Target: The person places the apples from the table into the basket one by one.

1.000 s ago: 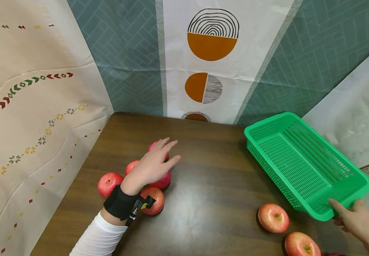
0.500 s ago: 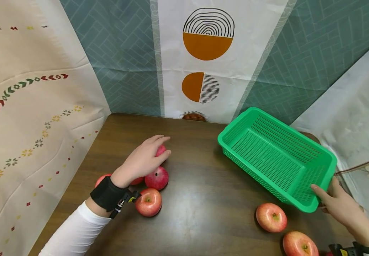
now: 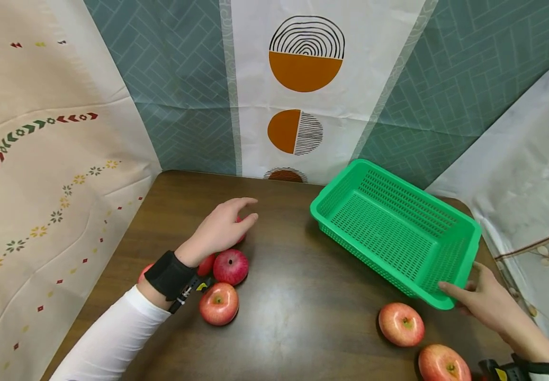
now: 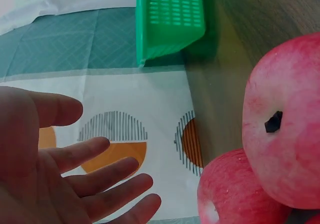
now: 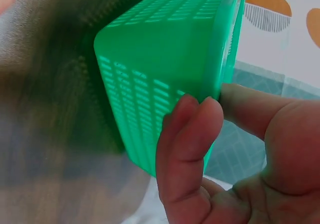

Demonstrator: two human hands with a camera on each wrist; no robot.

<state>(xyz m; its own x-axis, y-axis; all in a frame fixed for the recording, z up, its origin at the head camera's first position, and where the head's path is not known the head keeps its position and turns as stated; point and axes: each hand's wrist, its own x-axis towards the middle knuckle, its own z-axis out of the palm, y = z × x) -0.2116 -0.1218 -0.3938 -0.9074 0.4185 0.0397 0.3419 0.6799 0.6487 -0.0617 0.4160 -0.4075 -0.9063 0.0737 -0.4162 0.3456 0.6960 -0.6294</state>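
A green plastic basket (image 3: pixel 384 233) with perforated walls is at the right of the table, nothing inside it. My right hand (image 3: pixel 486 299) pinches its near right rim, thumb on the inner side and fingers curled outside, as the right wrist view shows with the hand (image 5: pixel 200 154) on the basket wall (image 5: pixel 150 58). My left hand (image 3: pixel 222 227) hovers over the red apples at the left, fingers relaxed and spread. In the left wrist view the hand (image 4: pixel 85 174) holds nothing, beside a red apple (image 4: pixel 290 129). One dark red apple (image 3: pixel 231 266) lies below the left hand.
A lighter apple (image 3: pixel 219 304) sits near the left wrist, with others partly hidden under that arm. Two apples, one (image 3: pixel 401 324) and another (image 3: pixel 443 363), lie in front of the basket. Patterned cloth (image 3: pixel 183 90) hangs behind the brown table (image 3: pixel 298 296).
My right hand has drawn the basket leftward along the table, and its far corner sits closer to the middle. The left hand has shifted slightly and stays above the apples.
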